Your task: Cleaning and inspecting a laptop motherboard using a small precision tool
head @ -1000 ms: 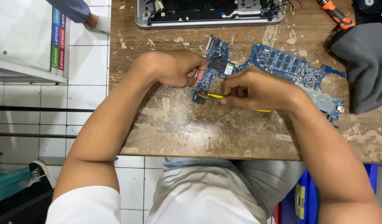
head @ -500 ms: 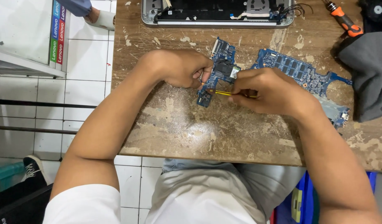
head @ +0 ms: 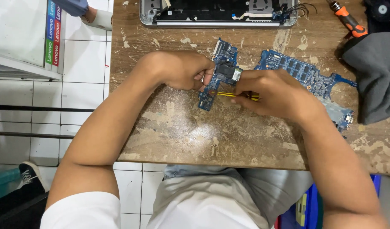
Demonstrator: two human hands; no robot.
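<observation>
A blue laptop circuit board [head: 307, 74] lies on the worn wooden table [head: 195, 127]. My left hand [head: 182, 70] presses its fingers on the board's left end, beside a black chip area. My right hand [head: 273, 93] rests over the board's middle and grips a thin yellow tool [head: 229, 95], whose tip points left onto the lower left part of the board. The right part of the board shows past my right wrist.
An opened laptop base [head: 218, 12] lies at the table's far edge. An orange-handled screwdriver [head: 347, 19] and a dark grey cloth [head: 375, 72] are at the far right. Another person's foot [head: 97, 17] stands on the white tiled floor at upper left, beside a white box.
My view has drifted slightly. Both hands stay on the board, and the yellow tool's tip has shifted a little along the board's lower left part.
</observation>
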